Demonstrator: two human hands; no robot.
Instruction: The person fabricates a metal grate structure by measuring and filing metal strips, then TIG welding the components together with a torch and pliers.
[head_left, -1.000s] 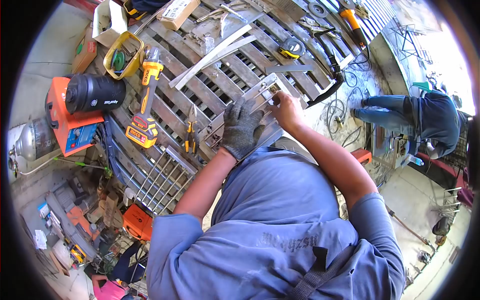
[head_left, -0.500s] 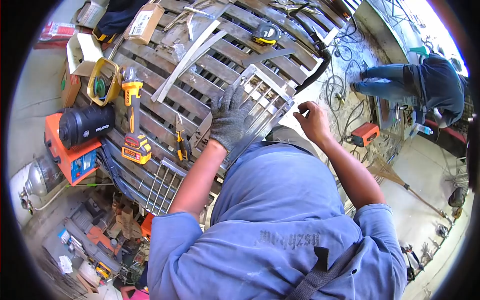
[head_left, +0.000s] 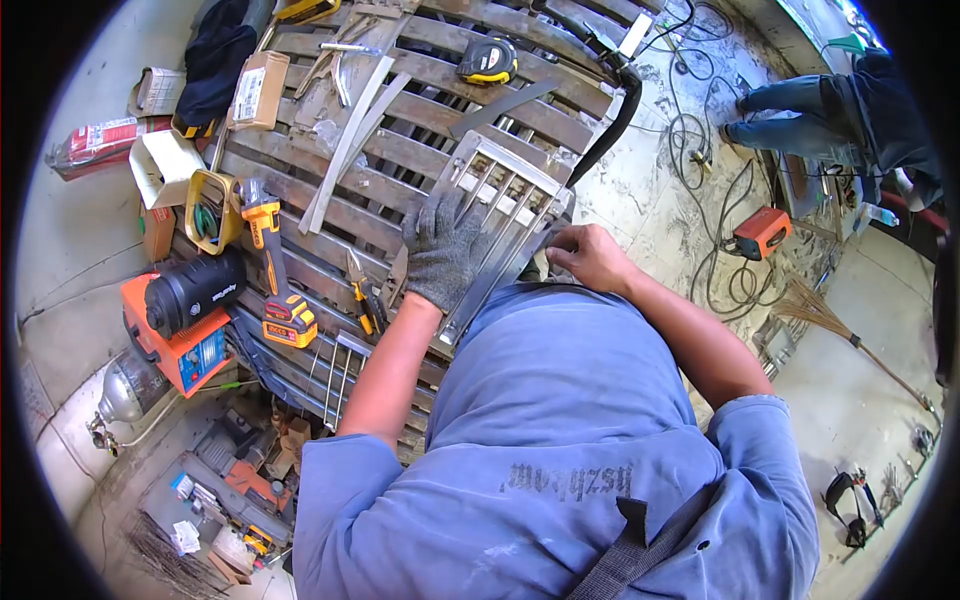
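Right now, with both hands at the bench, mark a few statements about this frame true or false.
1. The left hand wears a grey glove and lies flat on the metal grille frame. True.
2. The right hand is gloved too. False: it is bare, at the frame's near corner.
3. A tape measure lies on the slatted bench beyond the frame. True.
4. The left hand holds the yellow grinder. False: it lies untouched on the bench, left of that hand.

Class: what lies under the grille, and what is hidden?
Workbench slats show beneath the grille and through its bars. The gloved left hand lies flat on top, covering part; the right hand meets its edge.
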